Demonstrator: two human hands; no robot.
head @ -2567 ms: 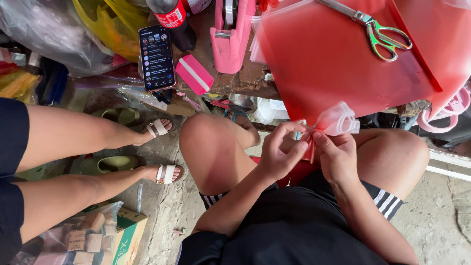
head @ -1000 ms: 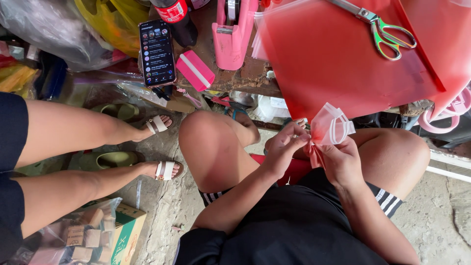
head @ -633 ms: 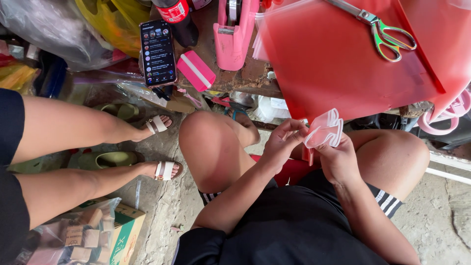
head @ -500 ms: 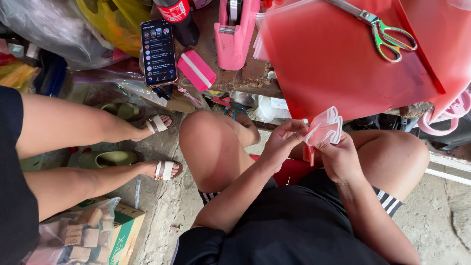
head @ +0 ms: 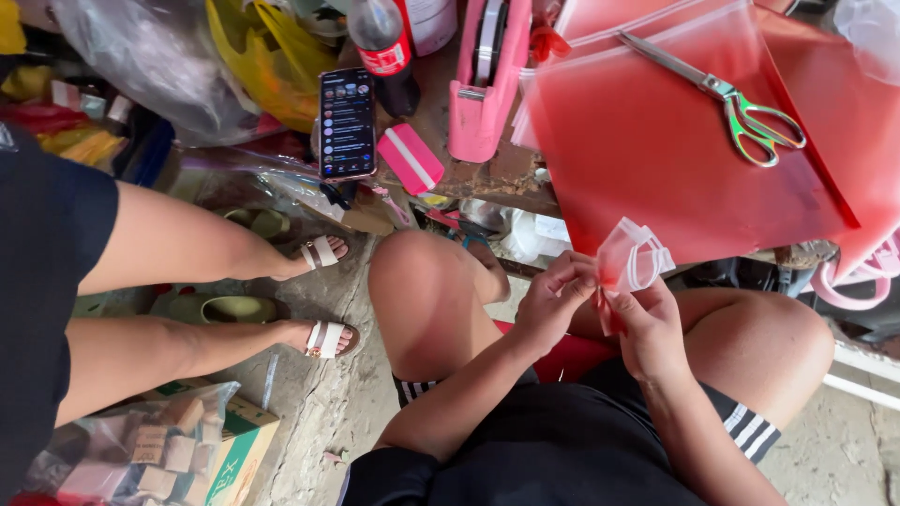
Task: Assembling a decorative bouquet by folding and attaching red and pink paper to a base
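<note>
Both hands pinch a folded translucent pink plastic piece (head: 630,264), white-edged.

You sit at a cramped, makeshift craft or packing workplace with a rough concrete floor: along the frame's top, a worn bench holds red plastic sheets (head: 675,141), scissors (head: 741,103), a pink tape dispenser (head: 483,84); stuffed bags (head: 178,66) crowd upper left.
</note>
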